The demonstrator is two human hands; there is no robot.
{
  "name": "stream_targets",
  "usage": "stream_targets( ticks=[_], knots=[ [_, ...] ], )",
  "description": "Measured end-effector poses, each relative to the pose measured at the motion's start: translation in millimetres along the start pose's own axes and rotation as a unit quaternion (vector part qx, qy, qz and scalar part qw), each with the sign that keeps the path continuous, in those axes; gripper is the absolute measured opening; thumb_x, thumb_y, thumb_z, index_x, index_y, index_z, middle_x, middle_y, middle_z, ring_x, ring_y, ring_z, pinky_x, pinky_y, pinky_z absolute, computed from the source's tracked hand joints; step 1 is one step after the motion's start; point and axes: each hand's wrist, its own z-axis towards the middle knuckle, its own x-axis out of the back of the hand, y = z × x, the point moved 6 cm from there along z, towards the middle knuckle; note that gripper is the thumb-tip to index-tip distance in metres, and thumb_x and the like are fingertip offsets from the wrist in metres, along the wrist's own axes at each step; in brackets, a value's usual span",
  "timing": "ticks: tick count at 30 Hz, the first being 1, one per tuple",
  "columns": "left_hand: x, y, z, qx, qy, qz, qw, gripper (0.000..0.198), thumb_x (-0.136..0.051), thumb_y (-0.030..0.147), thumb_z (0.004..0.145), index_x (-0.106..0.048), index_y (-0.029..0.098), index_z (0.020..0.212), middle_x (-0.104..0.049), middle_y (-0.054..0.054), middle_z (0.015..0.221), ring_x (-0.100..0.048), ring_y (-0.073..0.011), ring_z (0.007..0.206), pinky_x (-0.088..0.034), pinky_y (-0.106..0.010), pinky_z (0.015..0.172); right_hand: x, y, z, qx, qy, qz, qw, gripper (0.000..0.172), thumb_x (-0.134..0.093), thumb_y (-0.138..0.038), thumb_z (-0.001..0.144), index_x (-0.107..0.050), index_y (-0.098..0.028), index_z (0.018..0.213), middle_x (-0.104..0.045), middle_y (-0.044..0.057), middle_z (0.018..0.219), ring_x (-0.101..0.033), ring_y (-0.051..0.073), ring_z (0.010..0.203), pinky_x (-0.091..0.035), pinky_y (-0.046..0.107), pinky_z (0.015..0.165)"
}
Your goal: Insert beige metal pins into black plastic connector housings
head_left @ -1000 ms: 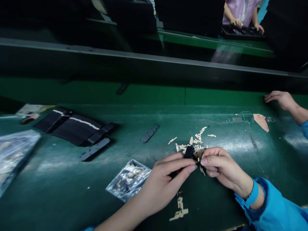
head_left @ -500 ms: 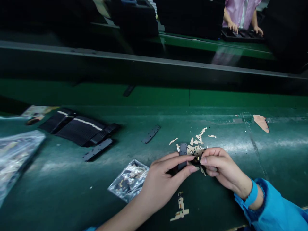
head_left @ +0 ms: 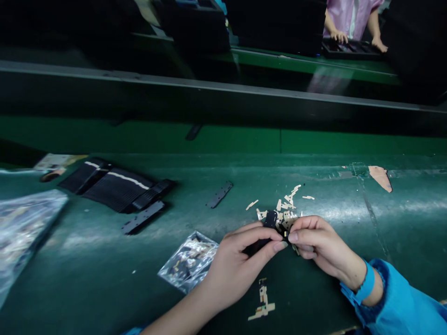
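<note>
My left hand (head_left: pixel 240 263) pinches a small black strip part (head_left: pixel 268 223) between thumb and forefinger, low in the middle of the green mat. My right hand (head_left: pixel 314 244), in a blue sleeve with a blue wrist strap, meets it fingertip to fingertip and pinches something tiny at the strip's near end; I cannot make out what. Just beyond the fingers lies a scatter of small tan cut-out pieces (head_left: pixel 288 204). A tan flex piece (head_left: pixel 262 302) lies on the mat below my hands.
A clear bag of small parts (head_left: pixel 188 260) lies left of my left hand. Loose black strips (head_left: pixel 219 194) (head_left: pixel 143 217) and a black ribbed stack (head_left: pixel 115 184) sit further left, plus a larger plastic bag (head_left: pixel 24 228). Across the belt, another person's hands (head_left: pixel 340 36) rest on a black tray.
The black strip has tilted slightly in my left hand's pinch. The other person's hand at the right edge, seen a second ago, has left the view. The camera has shifted a little.
</note>
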Motion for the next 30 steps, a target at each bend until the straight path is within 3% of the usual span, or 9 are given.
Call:
stream_targets(
  ticks=[16,25,30],
  knots=[
    [-0.6,-2.1,-1.1,0.006,-0.021,0.001,1.0,0.015,-0.07,0.018,0.09,-0.081,0.028,0.087,-0.074,0.004,0.073,-0.066,-0.0121,0.062,-0.051,-0.02,0.059,1.6,-1.5,0.2,0.001,0.006,0.022,1.0,0.018,-0.091,-0.024,0.063,-0.074,-0.017,0.064,-0.041,-0.009,0.046,-0.022,0.005,0.045,-0.012,0.023,0.044],
    [-3.9,-14.5,-2.0,0.079,-0.027,-0.006,0.997,0.007,-0.077,0.026,0.082,-0.082,0.026,0.087,-0.076,0.0,0.079,-0.07,-0.0177,0.069,-0.053,-0.027,0.063,0.6,-2.6,-0.3,0.0,0.007,0.018,1.0,0.017,-0.091,-0.024,0.063,-0.075,-0.017,0.064,-0.041,-0.009,0.045,-0.022,0.005,0.046,-0.012,0.023,0.044],
    [-3.9,-8.0,0.6,0.059,-0.041,-0.022,0.997,0.01,-0.073,0.022,0.084,-0.082,0.025,0.083,-0.073,0.0,0.072,-0.064,-0.0159,0.063,-0.052,-0.027,0.061,-0.1,-3.7,-0.5,0.007,0.012,0.005,1.0,0.016,-0.091,-0.025,0.063,-0.076,-0.017,0.064,-0.046,-0.008,0.047,-0.023,0.005,0.045,-0.012,0.024,0.044]
  ],
)
